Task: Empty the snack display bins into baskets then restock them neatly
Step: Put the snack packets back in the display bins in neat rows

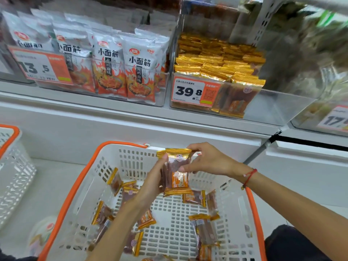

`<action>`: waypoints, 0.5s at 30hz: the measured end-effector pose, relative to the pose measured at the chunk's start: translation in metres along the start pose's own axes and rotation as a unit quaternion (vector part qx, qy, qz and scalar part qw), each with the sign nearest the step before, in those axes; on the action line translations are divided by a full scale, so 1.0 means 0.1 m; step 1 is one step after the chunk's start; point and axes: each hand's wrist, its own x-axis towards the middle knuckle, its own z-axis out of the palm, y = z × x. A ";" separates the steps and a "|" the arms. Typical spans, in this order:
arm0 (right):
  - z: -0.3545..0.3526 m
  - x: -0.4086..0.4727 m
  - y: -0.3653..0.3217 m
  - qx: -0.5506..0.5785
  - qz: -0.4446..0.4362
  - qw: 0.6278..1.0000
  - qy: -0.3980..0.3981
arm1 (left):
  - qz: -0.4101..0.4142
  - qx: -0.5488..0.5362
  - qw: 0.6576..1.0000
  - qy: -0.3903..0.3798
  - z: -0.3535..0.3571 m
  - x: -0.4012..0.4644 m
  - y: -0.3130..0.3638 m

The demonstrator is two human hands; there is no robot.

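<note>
A small stack of gold-edged snack packets [177,172] is upright between both hands above the white basket with an orange rim [75,187]. My left hand [150,183] grips the stack's left side; my right hand [205,162] pinches its top and right edge. Several loose gold packets [204,229] lie scattered on the basket floor. On the shelf above, a clear display bin [278,108] holds rows of the same gold packets [216,59] behind a 39.8 price tag [190,91].
Left of that bin stands another clear bin of white and red snack bags [140,70] with a 13.5 tag. A second white basket [13,166] sits at the far left. A bin with a 17 tag [333,119] is at the right edge.
</note>
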 end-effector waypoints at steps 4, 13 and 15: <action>-0.21 -0.12 -0.11 -0.017 -0.008 1.000 0.017 | 0.051 0.132 0.987 -0.071 0.14 -0.05 0.10; -0.85 -0.60 -0.55 -0.266 -0.165 0.944 0.105 | 0.265 0.290 0.909 -0.140 0.81 -0.35 0.97; -1.03 -0.75 -0.62 -0.275 -0.201 0.927 0.159 | 0.330 0.315 0.883 -0.107 0.97 -0.29 1.12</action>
